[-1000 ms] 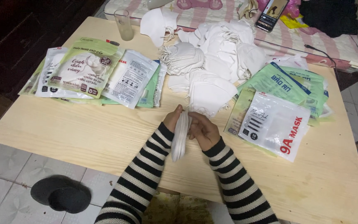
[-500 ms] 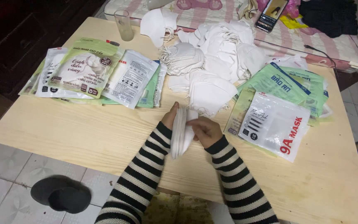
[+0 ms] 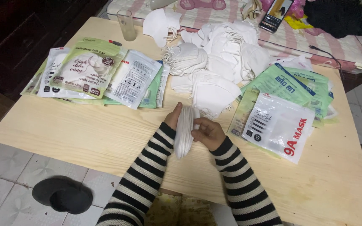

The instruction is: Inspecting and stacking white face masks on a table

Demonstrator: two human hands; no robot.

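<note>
A thin stack of folded white face masks stands on edge over the wooden table. My left hand presses its left side and my right hand pinches its right side, so both hands grip the stack. Just beyond it lies a loose pile of white masks with ear loops. Both my sleeves are black-and-white striped.
Mask packets in green and white lie at the left and at the right. A drinking glass stands at the far left edge. A phone rests on a pink-striped mattress behind. A dark slipper lies on the tiled floor.
My right hand has shifted slightly along the stack's right side; the stack stays upright between both hands in the same place.
</note>
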